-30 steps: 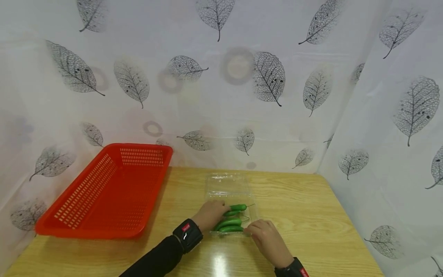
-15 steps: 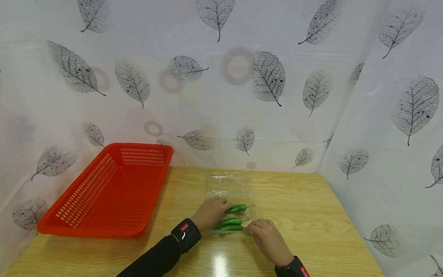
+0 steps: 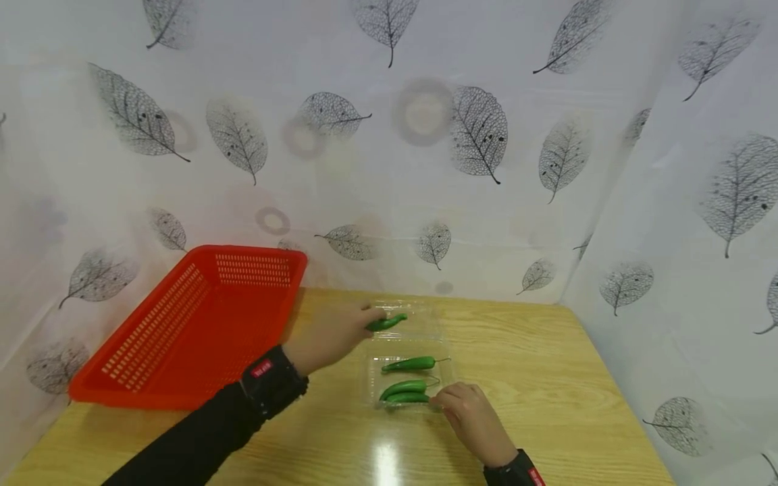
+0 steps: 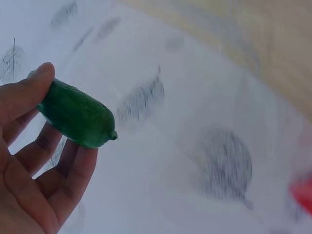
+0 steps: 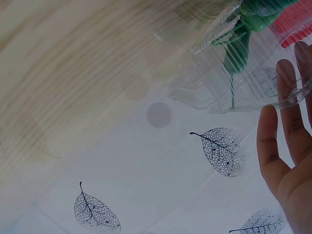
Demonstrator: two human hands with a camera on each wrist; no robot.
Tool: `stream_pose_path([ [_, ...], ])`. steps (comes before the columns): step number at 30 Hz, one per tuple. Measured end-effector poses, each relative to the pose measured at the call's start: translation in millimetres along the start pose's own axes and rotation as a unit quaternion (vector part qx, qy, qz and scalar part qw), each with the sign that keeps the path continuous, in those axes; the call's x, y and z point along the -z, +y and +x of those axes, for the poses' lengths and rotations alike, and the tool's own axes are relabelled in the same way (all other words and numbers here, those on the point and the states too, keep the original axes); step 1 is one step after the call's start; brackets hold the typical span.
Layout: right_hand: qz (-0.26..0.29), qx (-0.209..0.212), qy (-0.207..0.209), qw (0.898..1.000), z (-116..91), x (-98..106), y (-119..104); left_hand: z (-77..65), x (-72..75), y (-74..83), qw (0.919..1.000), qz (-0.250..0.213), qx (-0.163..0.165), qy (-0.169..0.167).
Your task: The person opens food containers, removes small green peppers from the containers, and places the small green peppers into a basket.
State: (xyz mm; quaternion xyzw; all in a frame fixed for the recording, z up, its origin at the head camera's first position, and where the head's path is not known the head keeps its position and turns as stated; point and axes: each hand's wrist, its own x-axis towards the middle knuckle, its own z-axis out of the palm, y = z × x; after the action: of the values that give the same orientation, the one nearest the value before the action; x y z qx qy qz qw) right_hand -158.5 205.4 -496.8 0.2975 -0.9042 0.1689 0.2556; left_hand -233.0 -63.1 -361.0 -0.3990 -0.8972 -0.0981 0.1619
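Note:
A green chili pepper (image 3: 392, 322) is pinched between the thumb and fingers of my left hand (image 3: 331, 335), raised over the lid of a clear plastic box. In the left wrist view the pepper (image 4: 80, 116) points its blunt end away from the palm. The box (image 3: 373, 385) lies with its lid (image 3: 419, 329) folded back. Several green peppers (image 3: 410, 364) lie crosswise inside it. My right hand (image 3: 473, 420) grips the box's near right corner; in the right wrist view the rim of the box (image 5: 243, 108) runs between thumb and fingers.
A red perforated plastic basket (image 3: 243, 324) stands on the left of the wooden table (image 3: 535, 385). White sheeting (image 3: 365, 169) printed with leaves rises behind the table and along both sides.
My left hand has lifted a pepper out of the box and moved up and left with it. My right hand has stayed at the box corner. The view has shifted slightly.

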Motion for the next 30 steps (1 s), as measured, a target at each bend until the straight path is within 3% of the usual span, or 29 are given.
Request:
stream_pose_path([
  [4,0.000,-0.004,-0.003,1.000,2.0,-2.1,-1.0,-4.1,41.6,-49.2,0.9967,0.026,0.076,-0.013],
  [8,-0.001,-0.015,-0.014,1.000,2.7,-2.7,-1.9,-17.2,62.9,-112.4,0.9812,0.042,0.182,-0.048],
  [12,-0.006,-0.011,-0.014,1.000,2.0,-2.9,-1.5,-34.6,63.8,-170.7,0.9601,0.040,0.266,-0.075],
  [16,-0.004,-0.006,-0.002,1.000,0.3,-3.1,0.0,-48.9,47.1,-211.4,0.9421,0.029,0.323,-0.084],
  [19,0.002,-0.003,0.005,1.000,0.3,-3.7,0.8,-59.3,26.5,-232.6,0.9254,0.011,0.368,-0.090],
  [24,0.003,-0.001,0.012,1.000,-0.8,-2.9,0.9,-67.5,-5.3,-238.6,0.8992,-0.016,0.422,-0.114],
  [27,-0.003,-0.003,0.012,1.000,-1.5,-3.2,0.6,-69.8,-20.4,-235.9,0.8893,-0.032,0.437,-0.129],
  [30,-0.009,-0.004,0.011,1.000,-0.8,-4.4,0.3,-70.8,-33.4,-235.7,0.8861,-0.033,0.441,-0.137],
])
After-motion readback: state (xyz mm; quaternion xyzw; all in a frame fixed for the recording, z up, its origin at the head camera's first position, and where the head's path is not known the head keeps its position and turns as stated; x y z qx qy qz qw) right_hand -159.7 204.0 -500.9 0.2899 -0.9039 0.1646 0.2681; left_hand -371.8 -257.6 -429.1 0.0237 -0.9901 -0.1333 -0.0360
